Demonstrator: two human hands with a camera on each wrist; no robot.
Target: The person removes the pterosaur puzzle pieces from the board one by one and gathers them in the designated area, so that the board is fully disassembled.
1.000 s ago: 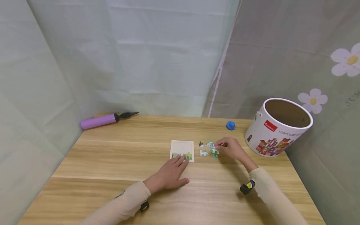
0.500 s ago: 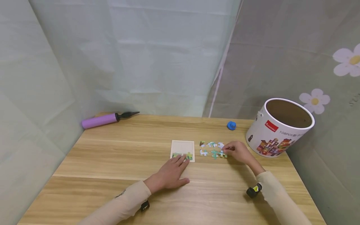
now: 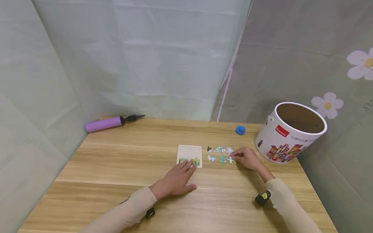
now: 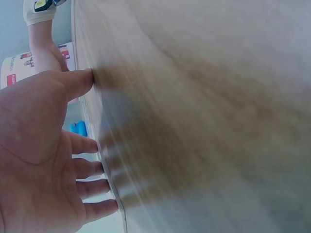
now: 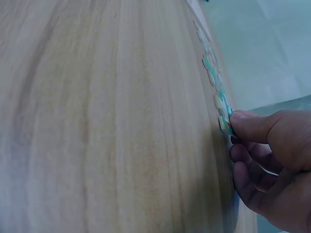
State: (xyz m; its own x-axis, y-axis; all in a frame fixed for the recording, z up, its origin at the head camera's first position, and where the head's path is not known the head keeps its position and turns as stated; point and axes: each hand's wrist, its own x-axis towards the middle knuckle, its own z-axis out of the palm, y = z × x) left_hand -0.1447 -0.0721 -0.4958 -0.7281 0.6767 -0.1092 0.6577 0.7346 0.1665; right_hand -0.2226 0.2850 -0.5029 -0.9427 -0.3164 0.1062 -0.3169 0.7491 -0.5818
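A square puzzle board point(image 3: 189, 151) lies mid-table, with green puzzle pieces point(image 3: 196, 161) along its near edge. My left hand point(image 3: 178, 179) rests on that edge with its fingers straight, covering part of the pieces. In the left wrist view the same hand point(image 4: 41, 155) has its fingertips on the board's rim. Loose jigsaw pieces point(image 3: 222, 159) lie in two rows right of the board. My right hand point(image 3: 247, 158) pinches the near-right puzzle piece point(image 3: 232, 160) at table level. The right wrist view shows the thumb point(image 5: 248, 125) against this piece point(image 5: 225, 124).
A white block bucket point(image 3: 287, 136) stands at the table's right. Left of it, near the back edge, sits a small blue duck point(image 3: 240, 130). A purple hand pump point(image 3: 106, 124) lies at the back left. Curtains border the wooden table point(image 3: 116, 168).
My right hand has moved right with a puzzle piece, away from the other pieces. Over the last half second that piece has turned in the fingers. My left hand has stayed on the board.
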